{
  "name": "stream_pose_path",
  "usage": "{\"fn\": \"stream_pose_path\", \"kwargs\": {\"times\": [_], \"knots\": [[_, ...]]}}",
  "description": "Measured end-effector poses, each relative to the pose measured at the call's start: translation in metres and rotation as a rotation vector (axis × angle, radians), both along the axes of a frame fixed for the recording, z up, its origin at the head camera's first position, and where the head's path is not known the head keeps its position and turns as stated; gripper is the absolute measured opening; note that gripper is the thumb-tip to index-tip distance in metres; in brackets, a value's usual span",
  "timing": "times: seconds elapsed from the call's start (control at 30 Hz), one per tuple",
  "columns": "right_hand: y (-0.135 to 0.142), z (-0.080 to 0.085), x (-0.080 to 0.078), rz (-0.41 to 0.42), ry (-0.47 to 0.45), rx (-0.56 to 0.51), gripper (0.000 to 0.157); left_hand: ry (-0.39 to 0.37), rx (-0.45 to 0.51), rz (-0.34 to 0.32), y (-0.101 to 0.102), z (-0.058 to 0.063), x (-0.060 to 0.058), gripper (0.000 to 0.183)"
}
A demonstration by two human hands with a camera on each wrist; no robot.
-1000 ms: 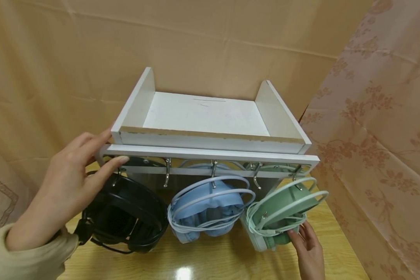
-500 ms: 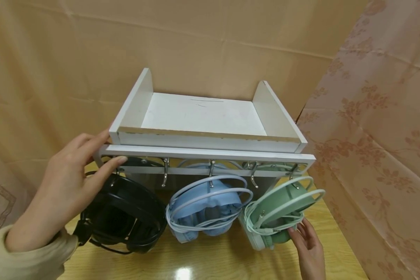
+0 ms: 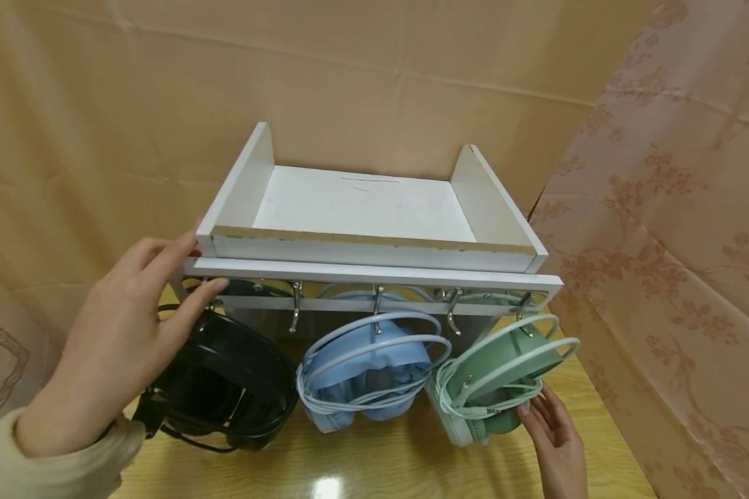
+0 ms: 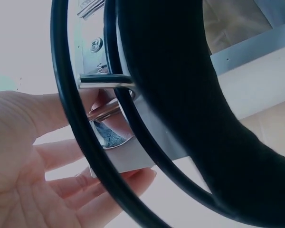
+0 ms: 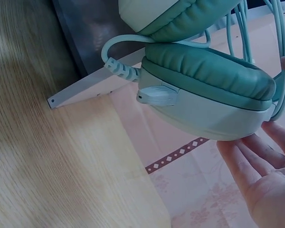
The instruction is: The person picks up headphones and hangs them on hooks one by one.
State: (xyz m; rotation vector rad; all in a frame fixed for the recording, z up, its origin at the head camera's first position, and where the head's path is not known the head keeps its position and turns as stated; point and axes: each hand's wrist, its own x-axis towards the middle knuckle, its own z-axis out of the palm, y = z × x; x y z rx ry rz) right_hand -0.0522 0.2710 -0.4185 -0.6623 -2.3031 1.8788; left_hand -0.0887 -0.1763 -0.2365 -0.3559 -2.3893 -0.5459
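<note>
My left hand (image 3: 125,326) holds the left end of the white hook rack (image 3: 374,274), its thumb on the mirrored strip and its fingers behind the board. Just below it, black headphones (image 3: 250,346) with a microphone boom hang from a hook (image 4: 104,81). Blue headphones (image 3: 371,360) hang at the middle, cable wound round them. On the rightmost hook hang mint green headphones (image 3: 505,360), tilted, with a coiled cable. My right hand (image 3: 555,443) holds their right ear cup (image 5: 209,97) from the side, fingers against its outer shell and thumb by the cable.
A white open shelf (image 3: 368,208) with raised sides tops the rack. Two bare metal hooks (image 3: 296,308) stand between the hung headphones. The wooden table (image 3: 374,471) lies below, a tan cloth (image 3: 381,83) behind, and a floral pink cloth (image 3: 680,242) at the right.
The view shifts slightly, with the rack a little further left than a second ago. Both hands stay at the same places on the rack and the green headphones.
</note>
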Motion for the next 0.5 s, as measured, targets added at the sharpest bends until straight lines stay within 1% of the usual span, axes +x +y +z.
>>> {"fn": "stream_pose_path", "kwargs": {"times": [0.1,0.33,0.4,0.5], "knots": [[-0.001,0.001,0.001,-0.003,0.015,-0.004,0.066,0.002,-0.005,0.011,0.001,0.000,0.002,0.058],[0.000,0.005,0.004,-0.013,0.011,0.014,0.067,-0.003,0.014,0.035,0.003,0.000,0.007,0.061],[-0.001,0.006,0.005,-0.008,0.006,0.009,0.067,0.001,0.007,0.046,-0.001,-0.006,0.005,0.066],[0.000,0.007,0.005,-0.004,0.003,-0.001,0.067,-0.001,0.002,0.054,-0.004,-0.010,0.003,0.070]]}}
